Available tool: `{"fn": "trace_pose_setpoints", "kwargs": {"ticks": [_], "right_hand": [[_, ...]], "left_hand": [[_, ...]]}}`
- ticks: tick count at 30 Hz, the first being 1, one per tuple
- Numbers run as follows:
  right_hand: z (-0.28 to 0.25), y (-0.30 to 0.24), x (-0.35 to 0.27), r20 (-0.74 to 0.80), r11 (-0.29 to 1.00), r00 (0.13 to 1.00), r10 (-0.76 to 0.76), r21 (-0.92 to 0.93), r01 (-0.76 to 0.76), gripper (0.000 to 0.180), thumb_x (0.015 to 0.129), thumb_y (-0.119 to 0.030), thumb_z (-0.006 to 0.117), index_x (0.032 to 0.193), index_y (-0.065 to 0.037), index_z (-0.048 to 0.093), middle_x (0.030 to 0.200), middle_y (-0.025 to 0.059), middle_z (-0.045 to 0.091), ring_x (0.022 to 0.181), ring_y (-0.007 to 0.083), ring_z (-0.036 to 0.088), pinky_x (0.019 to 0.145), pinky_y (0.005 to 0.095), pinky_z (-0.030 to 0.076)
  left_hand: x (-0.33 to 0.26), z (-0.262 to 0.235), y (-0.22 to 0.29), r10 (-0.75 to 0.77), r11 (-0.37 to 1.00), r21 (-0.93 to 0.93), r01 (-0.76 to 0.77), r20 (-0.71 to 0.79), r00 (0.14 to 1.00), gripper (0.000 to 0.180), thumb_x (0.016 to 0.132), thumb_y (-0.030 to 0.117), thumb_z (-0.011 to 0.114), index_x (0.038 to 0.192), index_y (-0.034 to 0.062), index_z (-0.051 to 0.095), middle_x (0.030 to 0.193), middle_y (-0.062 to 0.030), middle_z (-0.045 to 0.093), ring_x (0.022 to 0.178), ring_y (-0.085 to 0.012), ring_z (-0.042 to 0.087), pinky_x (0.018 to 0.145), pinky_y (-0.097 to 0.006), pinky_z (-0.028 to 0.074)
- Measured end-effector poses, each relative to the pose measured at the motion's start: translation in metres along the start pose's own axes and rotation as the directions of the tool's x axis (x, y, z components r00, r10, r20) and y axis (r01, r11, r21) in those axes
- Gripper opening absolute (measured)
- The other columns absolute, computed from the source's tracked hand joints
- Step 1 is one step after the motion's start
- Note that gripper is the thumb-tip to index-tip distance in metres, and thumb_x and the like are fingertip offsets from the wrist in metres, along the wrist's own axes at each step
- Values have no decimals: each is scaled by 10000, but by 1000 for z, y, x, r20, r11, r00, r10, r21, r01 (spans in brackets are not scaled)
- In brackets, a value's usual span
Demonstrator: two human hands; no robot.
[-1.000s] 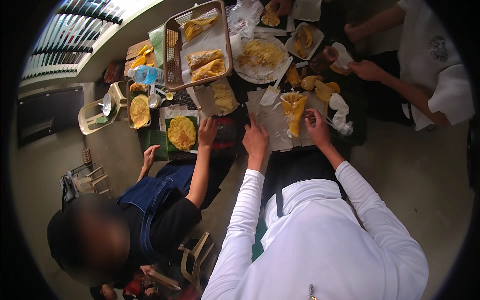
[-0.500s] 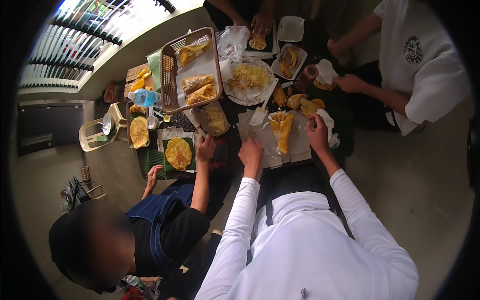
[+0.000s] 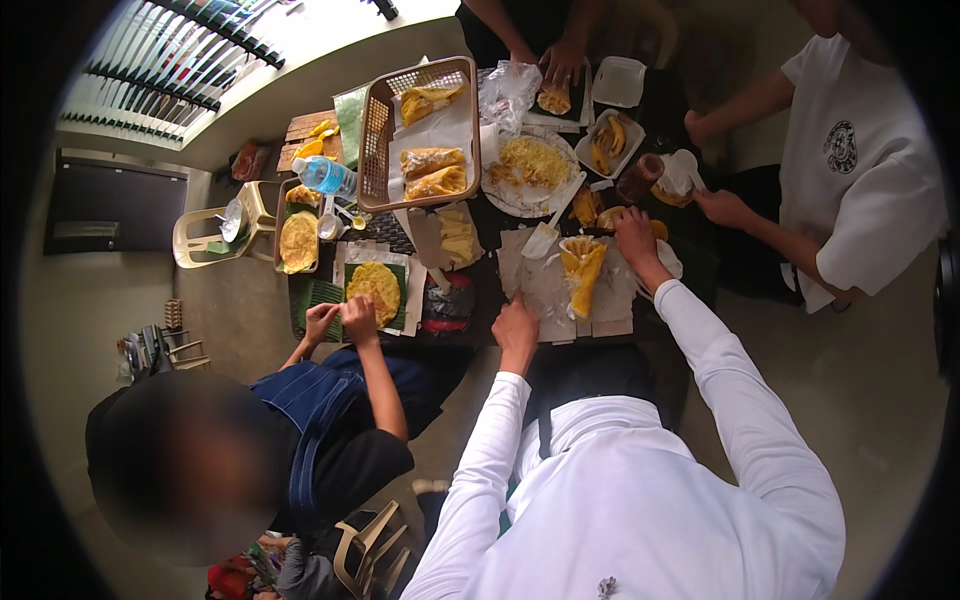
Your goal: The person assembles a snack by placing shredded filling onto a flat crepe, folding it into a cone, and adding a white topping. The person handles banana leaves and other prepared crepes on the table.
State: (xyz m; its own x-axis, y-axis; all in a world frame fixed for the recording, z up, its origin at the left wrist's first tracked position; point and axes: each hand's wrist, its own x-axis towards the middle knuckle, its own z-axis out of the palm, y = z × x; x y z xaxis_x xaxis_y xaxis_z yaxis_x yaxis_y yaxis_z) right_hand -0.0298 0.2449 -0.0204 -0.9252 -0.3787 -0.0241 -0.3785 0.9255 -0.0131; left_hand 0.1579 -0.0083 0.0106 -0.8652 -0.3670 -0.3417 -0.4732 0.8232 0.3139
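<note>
A cone-shaped folded yellow crepe [image 3: 583, 278] with white bits at its top lies on the grey cardboard sheets [image 3: 520, 262] in front of me. My left hand [image 3: 516, 327] is at the near left edge of the cardboard, its fingers mostly curled and the index fingertip against that edge. Beyond the crepe my right hand [image 3: 637, 238] reaches to the yellow banana pieces or peels [image 3: 608, 217], fingers bent; whatever they pinch is hidden. A white spatula [image 3: 543, 238] lies to the left of the crepe. Partly behind my right wrist is crumpled white wrapping [image 3: 668, 262].
A brown basket [image 3: 474, 130] of folded crepes stands back left. Near it are a plate [image 3: 510, 205] of yellow shreds, a water bottle [image 3: 325, 177] and a jar [image 3: 638, 180]. At left a co-worker's hands [image 3: 340, 320] work by a flat yellow crepe [image 3: 374, 290]. Others stand behind and right.
My right hand has moved from beside the white wrapping toward the banana pieces. The left co-worker's hands have come together. The view has shifted slightly, and the folded crepe still lies on the cardboard.
</note>
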Motion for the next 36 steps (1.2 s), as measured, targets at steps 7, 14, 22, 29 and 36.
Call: {"fn": "trace_pose_setpoints", "kwargs": {"ticks": [7,14,22,29,36], "right_hand": [[-23,-3,-10,-123,895,973,195,429,-125,207,838,-126,697,1026,-59,753,1030,113,688,1045,304,603,935,432,480],[-33,7,-13,-234,793,925,298,601,-104,250,827,10,677,1054,-64,749,1051,104,706,969,314,651,844,417,537],[-75,-1,-42,-343,606,901,265,786,121,292,853,113,603,1080,-26,724,1143,121,698,1103,253,677,923,348,540],[-68,-30,-57,22,44,827,562,997,-57,277,1019,-42,570,1287,20,610,1227,108,675,1122,161,652,921,281,535],[-79,-53,-93,282,-255,890,360,947,-196,507,961,11,631,1442,-17,474,1317,155,641,1099,153,647,927,263,524]], "left_hand": [[18,-30,25,65,969,-212,-127,-276,959,347,893,237,645,1200,85,704,946,-197,715,848,-412,698,772,-485,557],[67,-17,96,288,738,-573,-357,-212,934,310,937,209,643,1194,44,698,866,-177,717,733,-305,686,686,-396,524],[94,1,158,481,202,-963,176,254,839,422,990,280,665,1339,46,630,1017,-52,712,811,-131,667,680,-266,549],[66,16,171,372,247,-967,-65,33,928,356,817,106,809,1142,-13,728,949,-122,753,802,-185,708,680,-318,562],[34,-25,136,429,500,-795,-344,-118,896,254,749,-73,711,1002,-61,735,891,-144,718,789,-160,692,709,-308,546]]}}
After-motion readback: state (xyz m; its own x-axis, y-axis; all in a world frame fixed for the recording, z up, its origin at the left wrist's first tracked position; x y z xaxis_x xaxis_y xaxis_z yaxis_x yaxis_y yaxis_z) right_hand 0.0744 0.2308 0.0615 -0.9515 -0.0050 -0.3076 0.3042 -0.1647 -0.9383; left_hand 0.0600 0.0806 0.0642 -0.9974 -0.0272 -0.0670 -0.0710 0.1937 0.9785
